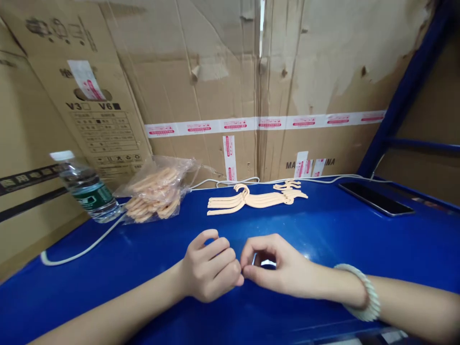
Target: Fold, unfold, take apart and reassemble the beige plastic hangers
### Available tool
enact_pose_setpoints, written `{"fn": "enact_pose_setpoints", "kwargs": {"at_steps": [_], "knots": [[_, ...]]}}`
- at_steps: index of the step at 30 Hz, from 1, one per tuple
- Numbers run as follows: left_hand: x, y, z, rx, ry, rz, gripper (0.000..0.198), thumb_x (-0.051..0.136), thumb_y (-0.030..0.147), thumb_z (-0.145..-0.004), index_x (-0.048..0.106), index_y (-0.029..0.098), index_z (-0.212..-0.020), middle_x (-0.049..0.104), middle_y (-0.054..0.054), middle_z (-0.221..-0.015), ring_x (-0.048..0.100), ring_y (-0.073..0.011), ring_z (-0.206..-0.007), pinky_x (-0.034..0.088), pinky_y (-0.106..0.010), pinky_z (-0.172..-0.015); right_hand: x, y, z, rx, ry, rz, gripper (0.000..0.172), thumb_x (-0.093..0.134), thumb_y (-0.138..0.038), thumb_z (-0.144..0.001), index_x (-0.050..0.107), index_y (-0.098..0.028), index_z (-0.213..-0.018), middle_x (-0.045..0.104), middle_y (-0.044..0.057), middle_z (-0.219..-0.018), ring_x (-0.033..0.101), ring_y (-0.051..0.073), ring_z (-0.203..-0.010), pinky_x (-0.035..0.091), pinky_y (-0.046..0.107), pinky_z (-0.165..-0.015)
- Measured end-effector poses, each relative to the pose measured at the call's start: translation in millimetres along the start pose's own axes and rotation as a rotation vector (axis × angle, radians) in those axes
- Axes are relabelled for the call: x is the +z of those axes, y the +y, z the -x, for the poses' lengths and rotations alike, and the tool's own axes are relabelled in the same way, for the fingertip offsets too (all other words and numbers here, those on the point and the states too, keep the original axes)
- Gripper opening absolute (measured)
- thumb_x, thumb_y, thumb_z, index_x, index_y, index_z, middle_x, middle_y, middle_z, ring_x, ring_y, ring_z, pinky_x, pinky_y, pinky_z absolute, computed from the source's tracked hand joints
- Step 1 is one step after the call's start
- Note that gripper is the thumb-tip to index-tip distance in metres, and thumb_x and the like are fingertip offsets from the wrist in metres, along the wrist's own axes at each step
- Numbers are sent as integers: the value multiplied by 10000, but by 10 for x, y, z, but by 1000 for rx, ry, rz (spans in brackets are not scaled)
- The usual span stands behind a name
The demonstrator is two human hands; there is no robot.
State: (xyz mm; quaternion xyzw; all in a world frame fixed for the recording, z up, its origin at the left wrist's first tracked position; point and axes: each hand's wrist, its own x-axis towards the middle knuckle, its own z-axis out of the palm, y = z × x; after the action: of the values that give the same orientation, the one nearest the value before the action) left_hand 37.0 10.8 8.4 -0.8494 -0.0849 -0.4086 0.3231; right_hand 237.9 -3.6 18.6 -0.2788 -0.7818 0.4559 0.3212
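Note:
My left hand (212,268) is curled over the blue surface, its fingers bent inward; whatever it may hold is hidden. Beside it, my right hand (275,266) has thumb and fingertips brought together, close against the left hand's fingers. Anything between those fingertips is too small or hidden to make out. Beyond both hands, several peach-coloured plastic hangers (266,200) lie stacked in a row on the table. Farther left, a clear plastic bag (154,191) holds more peach-coloured pieces.
A water bottle (88,189) stands at the left beside a white cable (84,252). A black phone (375,198) lies at the right. Cardboard (208,96) walls the back, and a blue metal post (406,96) rises at the right.

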Motion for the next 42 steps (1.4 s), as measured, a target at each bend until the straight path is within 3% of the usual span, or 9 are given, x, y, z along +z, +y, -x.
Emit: {"fn": "enact_pose_setpoints", "kwargs": {"at_steps": [4, 16, 23, 30, 35, 42], "knots": [[-1, 13, -22, 7, -29, 25, 448, 353, 215, -986, 520, 187, -570, 515, 21, -496, 519, -152, -525, 366, -350, -671, 15, -25, 108, 43, -1, -131, 82, 643, -208, -789, 677, -137, -814, 701, 42, -733, 604, 127, -637, 490, 237, -615], [19, 23, 39, 50, -58, 34, 391, 434, 234, -963, 561, 199, -595, 557, 23, -536, 536, -152, -564, 383, -348, -669, 22, 14, 129, 123, 29, -182, 84, 678, -199, -749, 709, -126, -777, 728, 65, -692, 641, 132, -593, 511, 213, -558], [6, 30, 49, 88, -69, 3, 356, 534, 239, -923, 560, 202, -570, 560, 31, -545, 538, -152, -585, 383, -348, -665, -7, 2, 99, 269, -43, -353, 44, 669, -169, -732, 693, -132, -729, 706, 37, -667, 627, 99, -578, 518, 192, -577], [18, 50, 27, 140, -94, 22, 312, 579, 221, -884, 557, 201, -573, 566, 35, -555, 525, -145, -582, 370, -347, -682, -51, -43, 81, 469, -86, -316, 72, 655, -177, -695, 682, -111, -706, 662, 27, -630, 592, 92, -541, 493, 191, -533], [36, 82, 22, 136, -145, 27, 277, 600, 216, -852, 557, 201, -579, 595, 32, -582, 527, -141, -625, 373, -345, -727, -38, 16, 105, 462, -79, -173, 83, 600, -180, -725, 655, -119, -714, 621, 5, -592, 536, 86, -498, 430, 179, -466], [17, 126, 47, 158, -204, 42, 234, 537, 184, -870, 644, 196, -662, 608, 7, -621, 546, -165, -683, 371, -347, -745, -13, 35, 141, 304, -90, 50, 75, 546, -91, -671, 551, -164, -685, 505, -65, -568, 430, 62, -507, 325, 159, -461]]}}
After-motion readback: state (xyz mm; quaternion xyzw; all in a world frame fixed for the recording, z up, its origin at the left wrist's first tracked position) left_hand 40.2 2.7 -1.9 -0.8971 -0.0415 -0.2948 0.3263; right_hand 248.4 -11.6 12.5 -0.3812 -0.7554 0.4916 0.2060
